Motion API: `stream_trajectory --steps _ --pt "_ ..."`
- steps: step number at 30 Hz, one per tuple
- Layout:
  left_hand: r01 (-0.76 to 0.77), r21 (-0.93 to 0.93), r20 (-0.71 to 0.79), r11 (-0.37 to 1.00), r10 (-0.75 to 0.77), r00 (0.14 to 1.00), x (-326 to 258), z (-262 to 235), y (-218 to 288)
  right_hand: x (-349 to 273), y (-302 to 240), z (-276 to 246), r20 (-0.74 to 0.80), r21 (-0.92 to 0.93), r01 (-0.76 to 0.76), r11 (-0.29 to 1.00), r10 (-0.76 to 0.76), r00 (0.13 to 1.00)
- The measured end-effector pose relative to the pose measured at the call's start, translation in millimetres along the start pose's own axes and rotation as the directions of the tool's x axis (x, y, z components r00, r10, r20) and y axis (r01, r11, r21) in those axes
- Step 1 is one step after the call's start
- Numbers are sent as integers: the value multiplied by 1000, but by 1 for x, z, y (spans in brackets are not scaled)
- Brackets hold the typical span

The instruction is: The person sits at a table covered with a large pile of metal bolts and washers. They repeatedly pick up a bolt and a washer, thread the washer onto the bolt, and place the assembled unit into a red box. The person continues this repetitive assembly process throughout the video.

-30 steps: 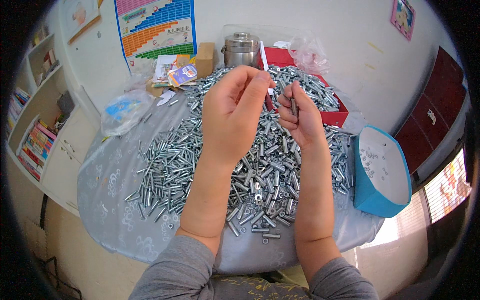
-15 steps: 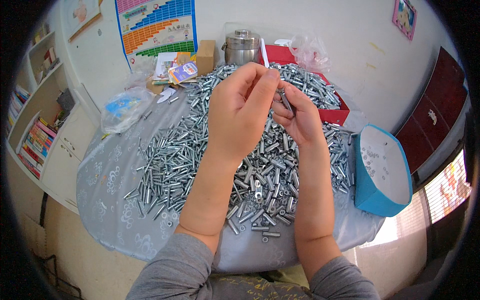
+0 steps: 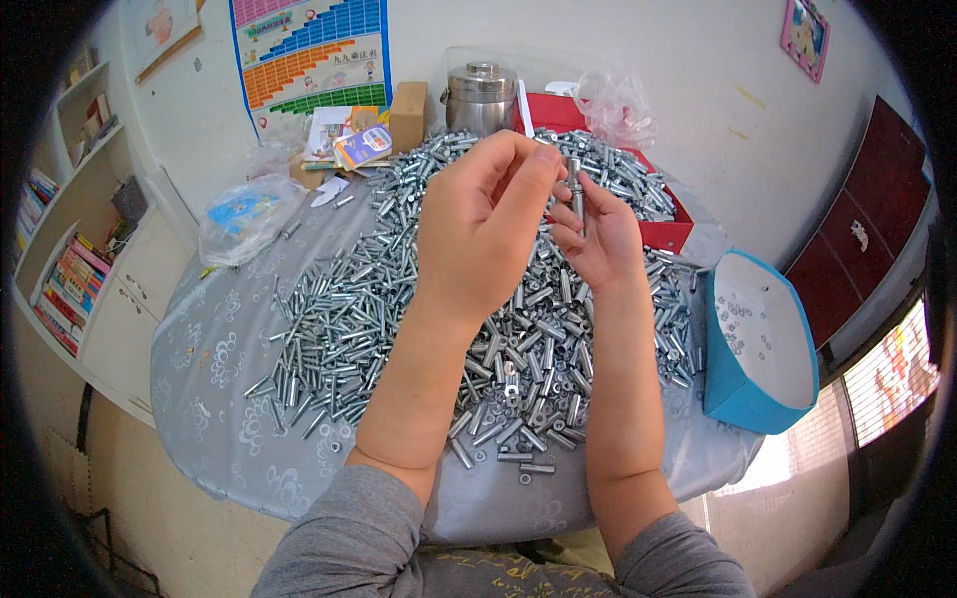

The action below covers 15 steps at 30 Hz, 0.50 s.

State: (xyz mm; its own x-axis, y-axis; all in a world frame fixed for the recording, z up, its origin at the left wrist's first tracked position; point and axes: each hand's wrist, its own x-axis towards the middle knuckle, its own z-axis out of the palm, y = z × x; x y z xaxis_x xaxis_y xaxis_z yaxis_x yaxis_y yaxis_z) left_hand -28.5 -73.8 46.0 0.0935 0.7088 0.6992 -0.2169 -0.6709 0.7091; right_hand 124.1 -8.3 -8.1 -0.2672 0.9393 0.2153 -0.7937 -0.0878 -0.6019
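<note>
**Both hands on one metal bolt above the pile**

Left hand (image 3: 488, 224) raised over the table, back toward camera, fingers curled together, thumb and fingertips pinching the top end of a short silver metal bolt (image 3: 576, 194). Right hand (image 3: 598, 244) just beside it, palm up, fingers closed around the lower part of the same bolt. Bolt is roughly upright, held between both hands, above the middle of the heap. Hands touch or nearly touch at the fingertips; cannot tell which.

Below them: large heap of silver metal bolts and sleeves (image 3: 399, 319) spread across a round table with grey patterned plastic cloth (image 3: 219, 369). A few small washers lie loose near the front edge.

Right of the heap: blue octagonal box with white inside (image 3: 758, 344), small metal bits on its floor. Far side: shiny steel lidded pot (image 3: 480, 98), red cardboard box (image 3: 558, 112), brown carton (image 3: 407, 115), clear plastic bag with blue print (image 3: 239, 214) at left. Colourful chart poster (image 3: 309, 55) on the wall. Grey sleeves at lower edge.
</note>
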Motion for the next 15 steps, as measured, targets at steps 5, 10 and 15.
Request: stream_trajectory --steps 5,10,15 --pt "-61 101 -24 993 64 998 0 2 -8 4 0 -12 -246 -147 15 989 -52 968" --pt "-55 130 -18 990 58 998 1 1 -7 8 7 -26 -354 -706 -34 708 -311 882" --pt "-39 116 -18 993 41 999 1 1 -8 5 1 -31 -374 -621 -5 783 -291 880"
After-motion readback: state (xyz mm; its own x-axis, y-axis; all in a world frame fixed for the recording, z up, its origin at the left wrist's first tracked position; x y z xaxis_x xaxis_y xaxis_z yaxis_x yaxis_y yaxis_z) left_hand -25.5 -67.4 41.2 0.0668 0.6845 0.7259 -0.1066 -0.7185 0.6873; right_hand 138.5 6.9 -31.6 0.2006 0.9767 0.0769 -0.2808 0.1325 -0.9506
